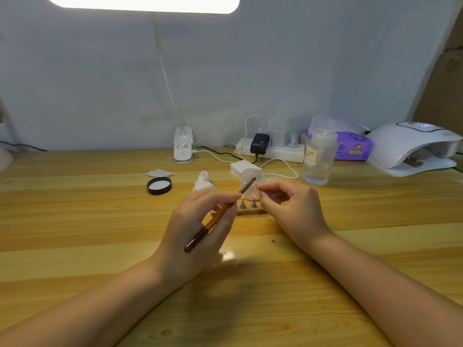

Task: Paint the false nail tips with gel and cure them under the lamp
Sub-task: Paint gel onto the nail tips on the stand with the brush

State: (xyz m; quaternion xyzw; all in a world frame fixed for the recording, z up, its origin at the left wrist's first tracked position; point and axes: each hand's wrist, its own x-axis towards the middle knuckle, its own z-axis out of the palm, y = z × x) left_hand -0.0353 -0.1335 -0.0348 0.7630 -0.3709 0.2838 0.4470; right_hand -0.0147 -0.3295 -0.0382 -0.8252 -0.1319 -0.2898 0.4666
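Note:
My left hand grips a thin brush with an amber and dark handle, its grey ferrule pointing up and right. A crumpled white tissue sticks out behind that hand. Pink false nail tips stand on small metal stems set in a wooden holder, partly hidden by both hands. My right hand pinches at the right side of the tips; what it holds is too small to make out. The white curing lamp sits at the far right, apart from both hands.
A black jar lid and a white pad lie to the left. A clear pump bottle, a purple wipes pack, a power strip with cables, a pad stack and a desk lamp base line the back of the wooden table.

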